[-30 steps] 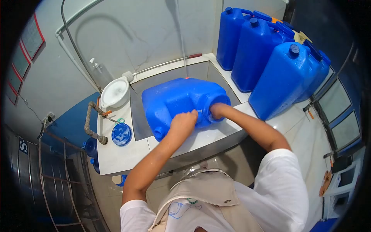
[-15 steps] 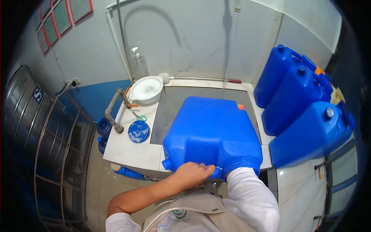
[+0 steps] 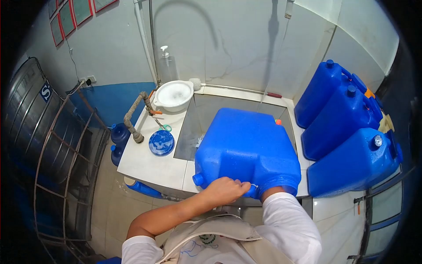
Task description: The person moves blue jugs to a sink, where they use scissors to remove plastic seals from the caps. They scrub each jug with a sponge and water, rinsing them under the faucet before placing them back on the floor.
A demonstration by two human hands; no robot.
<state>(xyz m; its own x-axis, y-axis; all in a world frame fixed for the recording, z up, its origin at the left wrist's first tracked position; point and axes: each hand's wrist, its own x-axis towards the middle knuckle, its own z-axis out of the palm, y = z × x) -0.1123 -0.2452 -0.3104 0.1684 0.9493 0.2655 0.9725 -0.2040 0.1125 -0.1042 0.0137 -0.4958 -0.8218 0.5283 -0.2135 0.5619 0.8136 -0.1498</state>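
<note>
Jerrycan (image 3: pixel 246 149) lies sideways, mouth end toward me. My left hand (image 3: pixel 225 190) curls tight round its near end; my right hand is hidden, so I cannot tell its grip.

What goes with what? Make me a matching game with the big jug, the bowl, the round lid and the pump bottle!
1 big jug
2 bowl
3 round lid
4 pump bottle

A stands against the wall
B blue, flat on the counter
C white, beside the pipe
D on its side over the sink, gripped by the left hand

Pairs: 1-D, 2-C, 3-B, 4-A
</note>
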